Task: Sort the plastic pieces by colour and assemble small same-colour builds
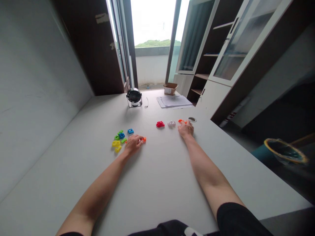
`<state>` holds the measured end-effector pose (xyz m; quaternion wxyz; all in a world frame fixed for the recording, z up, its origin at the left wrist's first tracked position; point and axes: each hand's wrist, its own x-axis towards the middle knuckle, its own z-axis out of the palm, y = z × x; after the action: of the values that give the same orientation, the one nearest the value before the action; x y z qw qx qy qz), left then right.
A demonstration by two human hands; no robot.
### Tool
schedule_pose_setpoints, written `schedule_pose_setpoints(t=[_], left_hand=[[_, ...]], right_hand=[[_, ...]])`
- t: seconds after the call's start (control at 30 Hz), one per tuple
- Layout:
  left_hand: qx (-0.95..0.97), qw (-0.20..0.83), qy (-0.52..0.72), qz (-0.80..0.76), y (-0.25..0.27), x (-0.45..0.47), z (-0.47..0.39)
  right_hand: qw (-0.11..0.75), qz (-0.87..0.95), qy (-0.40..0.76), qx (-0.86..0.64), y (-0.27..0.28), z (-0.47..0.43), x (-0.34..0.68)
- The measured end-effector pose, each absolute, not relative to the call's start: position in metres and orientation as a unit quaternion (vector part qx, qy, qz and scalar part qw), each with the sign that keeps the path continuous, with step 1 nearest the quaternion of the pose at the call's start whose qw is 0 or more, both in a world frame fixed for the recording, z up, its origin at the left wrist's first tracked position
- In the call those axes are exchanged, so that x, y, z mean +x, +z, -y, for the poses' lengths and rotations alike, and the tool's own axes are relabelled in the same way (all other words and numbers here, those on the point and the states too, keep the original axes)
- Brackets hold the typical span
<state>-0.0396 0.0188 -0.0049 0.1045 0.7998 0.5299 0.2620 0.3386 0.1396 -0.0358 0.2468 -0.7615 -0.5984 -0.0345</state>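
My left hand (134, 144) rests on the table with its fingers closed at a small orange plastic piece (144, 140). A bit of orange also shows by its knuckles. Left of it lie yellow pieces (116, 143), green pieces (116, 137) and blue pieces (130, 131), loosely bunched. Farther right, my right hand (186, 129) has its fingers bent down over orange plastic pieces (181, 121); its fingertips are partly hidden. To the left of that hand sit a cluster of red pieces (160, 124) and a cluster of whitish pieces (171, 124).
A round black device on a silver stand (134, 97) stands at the back, beside a thin cord (147, 103). Papers (174, 101) and a small open cardboard box (170, 88) lie behind. A ringed hole (192, 119) is near my right hand. A wall borders the table's left.
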Motion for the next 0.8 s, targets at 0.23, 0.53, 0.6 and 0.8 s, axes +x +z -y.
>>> schedule_pose_setpoints(t=[0.23,0.53,0.6,0.8], left_hand=[[0.804,0.100,0.254,-0.528,-0.003,-0.038,-0.016],[0.789,0.069,0.254,-0.556,-0.005,-0.037,-0.016],[0.786,0.067,0.256,-0.558,-0.005,-0.038,-0.016],[0.772,0.068,0.260,-0.576,-0.003,-0.039,-0.015]], right_hand=[[0.332,0.614,-0.079,-0.712,-0.011,-0.130,0.324],[0.389,0.781,0.070,-0.483,0.019,-0.097,0.232],[0.379,0.812,0.107,-0.430,0.019,-0.085,0.209],[0.322,0.871,0.158,-0.335,0.004,-0.057,0.171]])
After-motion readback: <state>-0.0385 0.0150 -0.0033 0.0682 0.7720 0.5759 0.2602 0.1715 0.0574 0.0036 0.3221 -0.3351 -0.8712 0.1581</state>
